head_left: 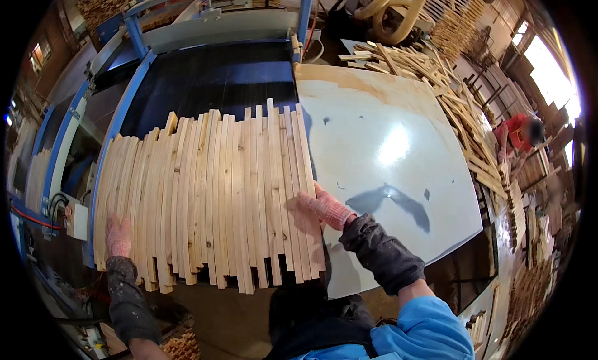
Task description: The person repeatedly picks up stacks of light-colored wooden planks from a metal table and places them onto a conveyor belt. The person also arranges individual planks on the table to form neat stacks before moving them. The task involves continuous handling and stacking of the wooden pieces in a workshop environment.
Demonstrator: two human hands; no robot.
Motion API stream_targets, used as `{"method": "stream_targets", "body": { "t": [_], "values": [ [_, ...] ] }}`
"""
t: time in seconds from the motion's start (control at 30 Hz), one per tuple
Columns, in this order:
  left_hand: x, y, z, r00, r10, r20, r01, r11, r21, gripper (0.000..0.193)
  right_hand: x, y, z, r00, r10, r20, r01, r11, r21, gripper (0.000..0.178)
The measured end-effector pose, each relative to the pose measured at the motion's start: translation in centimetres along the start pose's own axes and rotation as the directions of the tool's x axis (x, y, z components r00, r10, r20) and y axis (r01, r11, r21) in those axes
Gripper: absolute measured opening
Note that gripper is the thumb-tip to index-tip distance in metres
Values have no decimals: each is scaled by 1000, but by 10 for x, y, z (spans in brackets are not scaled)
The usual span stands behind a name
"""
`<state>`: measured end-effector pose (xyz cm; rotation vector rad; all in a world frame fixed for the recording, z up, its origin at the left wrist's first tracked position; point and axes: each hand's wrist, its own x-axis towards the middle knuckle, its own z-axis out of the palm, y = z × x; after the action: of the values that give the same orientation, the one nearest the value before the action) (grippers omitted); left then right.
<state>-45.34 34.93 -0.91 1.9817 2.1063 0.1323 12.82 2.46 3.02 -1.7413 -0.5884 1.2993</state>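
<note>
A wide row of long pale wooden strips [212, 192] lies side by side on the dark belt [205, 79] of a blue-framed machine, with uneven ends at both the far and near side. My left hand [118, 236], in a pinkish knit glove, rests with fingers extended along the row's left edge. My right hand [329, 207], gloved alike, is at the opposite edge. Its thumb lies over the outermost strips and its fingers stretch along their outer side. Neither hand lifts a strip; the undersides of both hands are hidden.
To the right, a pale, worn metal-topped table [398, 142] adjoins the belt. Beyond it lies a loose heap of wooden strips [467, 129]. A person in red [517, 132] is at the far right. Blue rail [118, 110] and a white box [76, 221] flank the belt's left side.
</note>
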Motion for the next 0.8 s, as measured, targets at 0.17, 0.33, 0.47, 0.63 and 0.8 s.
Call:
{"method": "stream_targets", "body": {
  "t": [0.17,0.33,0.47,0.63,0.8],
  "values": [
    [19,-43,-13,997,-8,-72,-4,986,-168,74,-9,-29,-9,974,214,68,-172,904,-390,89],
    [8,-62,-55,951,32,-308,-9,997,76,67,-17,-7,2,984,22,-174,-116,824,-554,71],
    [9,-80,-97,893,-43,-448,97,990,98,85,-21,38,0,981,-122,-153,104,987,-125,39],
    [35,-102,-128,854,-390,-346,469,864,183,105,-21,56,-25,930,-244,-275,247,969,-25,23],
    [65,-134,-134,936,-170,-307,280,890,361,88,-52,37,-38,844,-222,-489,-163,763,-626,40]
  ]
}}
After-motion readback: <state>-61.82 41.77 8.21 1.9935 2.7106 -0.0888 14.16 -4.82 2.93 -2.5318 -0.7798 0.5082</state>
